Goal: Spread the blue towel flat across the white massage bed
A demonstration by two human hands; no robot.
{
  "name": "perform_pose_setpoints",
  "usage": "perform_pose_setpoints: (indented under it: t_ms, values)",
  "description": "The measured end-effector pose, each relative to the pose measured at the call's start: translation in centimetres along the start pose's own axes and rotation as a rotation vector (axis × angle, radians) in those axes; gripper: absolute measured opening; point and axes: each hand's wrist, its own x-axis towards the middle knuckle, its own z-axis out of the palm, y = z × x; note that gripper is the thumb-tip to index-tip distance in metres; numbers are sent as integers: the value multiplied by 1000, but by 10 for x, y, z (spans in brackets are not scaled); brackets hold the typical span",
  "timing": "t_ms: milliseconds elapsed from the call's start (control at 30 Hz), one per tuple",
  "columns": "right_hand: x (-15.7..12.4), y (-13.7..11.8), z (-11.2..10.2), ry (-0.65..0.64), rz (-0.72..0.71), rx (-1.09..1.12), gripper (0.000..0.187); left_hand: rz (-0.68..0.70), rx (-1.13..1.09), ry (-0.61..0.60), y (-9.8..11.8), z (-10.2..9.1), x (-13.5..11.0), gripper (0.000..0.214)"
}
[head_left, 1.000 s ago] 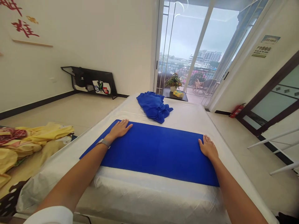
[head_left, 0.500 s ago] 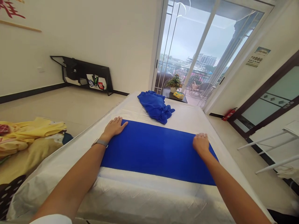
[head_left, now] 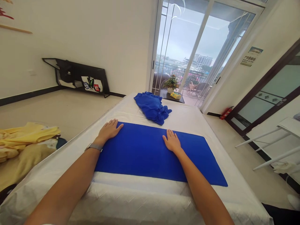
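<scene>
The left hand (head_left: 107, 130), left of centre in the frame, lies open and palm down at the upper left corner of a blue cloth (head_left: 142, 153), its thumb on the fabric and its fingers together along the corner. The right hand (head_left: 172, 141) is open too, fingers slightly spread, flat on the cloth a little right of centre, near its far edge. Neither hand grips anything.

The cloth lies beneath and between the hands, across the middle of the frame, its long axis running left to right with a slight dip to the right. The left hand is nearer its left end; beyond the right hand, a broad stretch reaches the right end uncovered. It looks smooth, matt and thin, close to rectangular, with straight edges and rounded right corners.

Under it is a bed (head_left: 122, 110) with a pale, faintly shiny cover, quilted and wrinkled along the near side. Farther up, near upper centre, a second blue cloth (head_left: 151, 106) sits crumpled in soft folds, apart from the flat one. At the left edge of the frame is a loose heap of yellow fabric (head_left: 30, 137). Behind the bed, a dark tabletop (head_left: 164, 95) carries a potted plant (head_left: 172, 82) and a yellow packet (head_left: 175, 95).
</scene>
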Motion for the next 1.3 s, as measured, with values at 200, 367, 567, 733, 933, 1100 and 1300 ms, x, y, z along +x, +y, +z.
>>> perform_pose_setpoints:
  t_ms: [200, 367, 567, 733, 933, 1100, 1300]
  values:
    - [-24, 114, -15, 23, 178, -70, 71, 2, 4, -7, -3, 1, 2, 91]
    - [-42, 180, -19, 72, 335, -86, 74, -3, 19, -5, -4, -1, 2, 90]
    - [-44, 185, -16, 110, 341, -52, 76, -1, 74, 121, 7, -7, -6, 87]
    - [-44, 184, -15, 121, 333, -23, 76, 109, 162, 375, 24, -20, -24, 74]
    - [-45, 183, -15, 127, 341, -28, 75, 303, 77, 334, 85, -13, -25, 60]
    - [-45, 182, -16, 135, 344, -24, 74, 464, 34, 96, 177, 10, -20, 60]
    - [-44, 185, -14, 132, 359, -13, 74, 545, 3, -46, 225, 36, -20, 68]
